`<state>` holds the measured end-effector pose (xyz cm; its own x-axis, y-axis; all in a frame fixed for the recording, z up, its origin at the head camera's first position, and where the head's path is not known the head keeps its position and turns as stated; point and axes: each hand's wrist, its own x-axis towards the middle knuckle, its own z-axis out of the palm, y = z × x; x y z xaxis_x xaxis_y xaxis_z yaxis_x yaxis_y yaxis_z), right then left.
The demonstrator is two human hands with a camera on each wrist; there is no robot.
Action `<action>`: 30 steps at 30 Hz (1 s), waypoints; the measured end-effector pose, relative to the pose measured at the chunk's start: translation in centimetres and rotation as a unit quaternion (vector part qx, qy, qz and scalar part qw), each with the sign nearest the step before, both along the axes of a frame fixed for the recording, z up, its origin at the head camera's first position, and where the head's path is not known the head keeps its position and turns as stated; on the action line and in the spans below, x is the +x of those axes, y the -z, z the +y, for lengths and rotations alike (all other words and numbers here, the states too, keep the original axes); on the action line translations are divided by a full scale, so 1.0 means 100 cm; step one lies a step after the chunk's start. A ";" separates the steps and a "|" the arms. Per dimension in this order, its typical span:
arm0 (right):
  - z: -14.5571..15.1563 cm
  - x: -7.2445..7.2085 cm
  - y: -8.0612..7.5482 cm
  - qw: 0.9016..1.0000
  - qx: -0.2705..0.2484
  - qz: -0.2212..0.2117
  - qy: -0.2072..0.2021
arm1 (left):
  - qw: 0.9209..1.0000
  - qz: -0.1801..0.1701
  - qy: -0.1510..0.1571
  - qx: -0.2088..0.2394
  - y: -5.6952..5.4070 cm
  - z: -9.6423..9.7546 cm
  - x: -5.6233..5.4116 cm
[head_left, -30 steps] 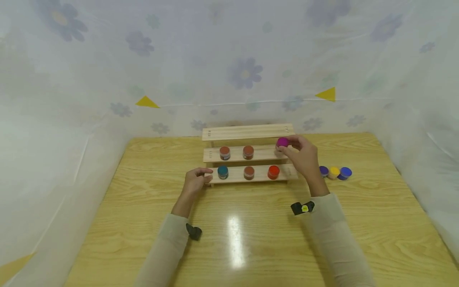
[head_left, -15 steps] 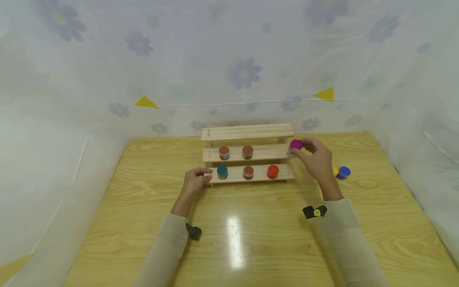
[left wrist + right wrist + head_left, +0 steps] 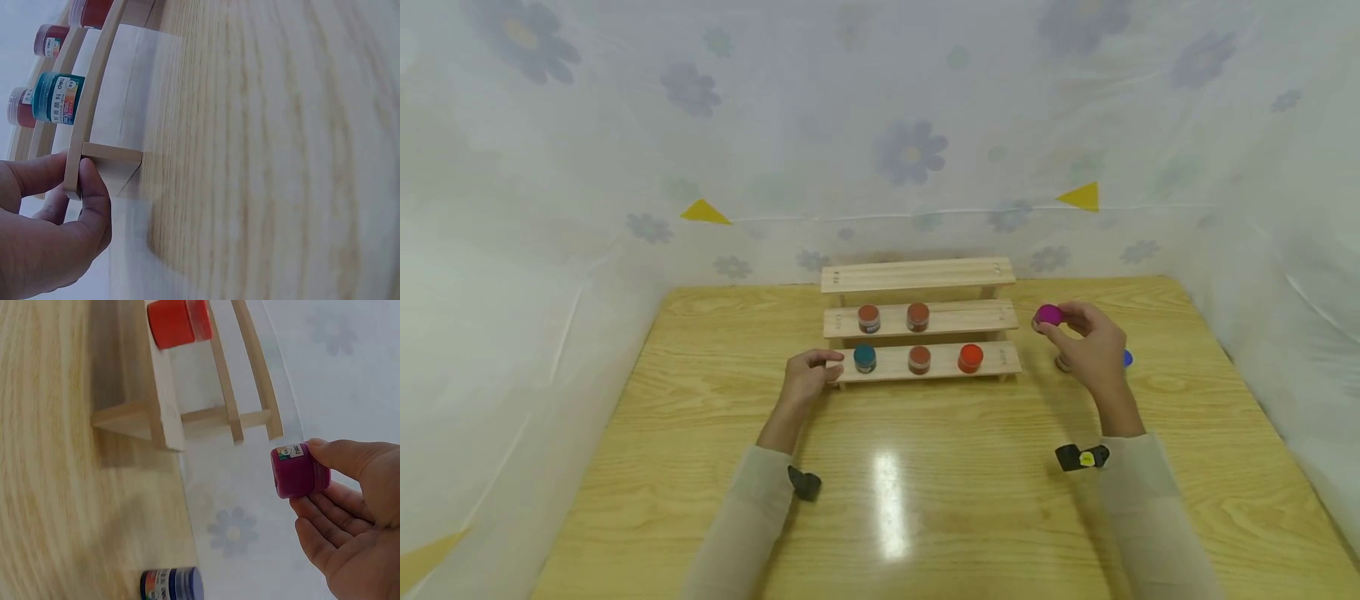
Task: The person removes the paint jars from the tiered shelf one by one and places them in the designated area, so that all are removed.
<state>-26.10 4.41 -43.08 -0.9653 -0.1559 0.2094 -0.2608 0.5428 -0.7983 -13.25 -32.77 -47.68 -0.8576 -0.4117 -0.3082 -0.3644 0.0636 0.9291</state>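
My right hand [image 3: 1093, 346] holds a magenta-lidded paint jar [image 3: 1048, 316] in the air to the right of a three-step wooden rack [image 3: 917, 275]. Its thumb and fingers pinch the jar, clear in the right wrist view. At the rack's left end, my left hand [image 3: 805, 379] pinches the lowest step between thumb and fingers. On that step stand a teal jar [image 3: 864, 358], a brown jar [image 3: 919, 360] and a red jar [image 3: 971, 359]. The middle step bears two brownish-red jars [image 3: 868, 318]; the top step is bare.
On the table [image 3: 850, 500], right of the rack, a blue-lidded jar [image 3: 1127, 358] and another jar [image 3: 1063, 363] show partly behind my right hand. A dark blue jar [image 3: 172, 584] appears in the right wrist view. A flowered white sheet [image 3: 775, 150] hangs behind.
My right hand has carried the magenta jar rightward and slightly toward me, off the right end of the middle step. My left hand has stayed at the rack's end.
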 end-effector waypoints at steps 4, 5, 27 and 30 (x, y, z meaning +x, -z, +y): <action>0.010 0.002 0.004 1.000 0.009 -0.006 0.002 | 1.000 -0.005 0.002 -0.005 0.000 -0.001 0.000; 0.012 0.003 0.005 1.000 0.011 -0.005 0.003 | 1.000 -0.006 0.002 -0.004 0.000 -0.001 -0.001; 0.052 0.015 0.035 0.999 0.038 -0.024 0.026 | 1.000 0.001 -0.005 -0.002 0.001 0.000 -0.001; 0.056 0.016 0.040 0.999 0.036 -0.021 0.028 | 1.000 0.003 -0.007 0.001 0.001 0.000 -0.001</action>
